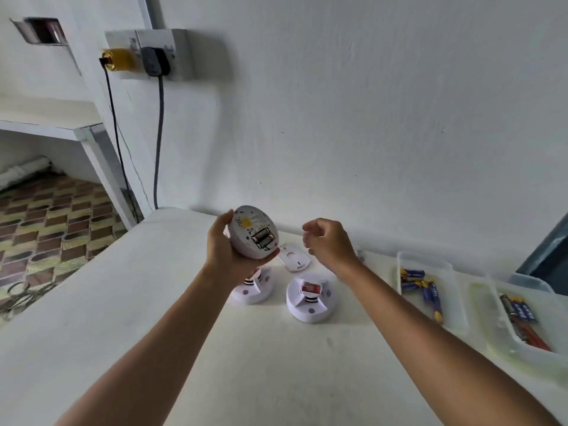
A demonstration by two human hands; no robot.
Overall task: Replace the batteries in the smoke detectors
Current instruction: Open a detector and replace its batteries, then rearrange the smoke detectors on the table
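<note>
My left hand [226, 252] grips a round white smoke detector [250, 230] above the table, its back turned toward me. Dark batteries [262, 236] sit in its uncovered compartment. My right hand [329, 242] hovers just to the right of it with loosely curled fingers, holding nothing. A white back cover [293, 257] lies on the table behind the hands. Two more white detectors stand on the table: one [256, 290] partly hidden under my left wrist, the other [310, 299] to its right with a red part on top.
The white table [123, 318] runs along a white wall. At the right stand two clear plastic trays: one [430, 290] holds several blue batteries, the other [522, 321] blue and dark red ones. Cables hang from a wall socket [147, 53] at the back left.
</note>
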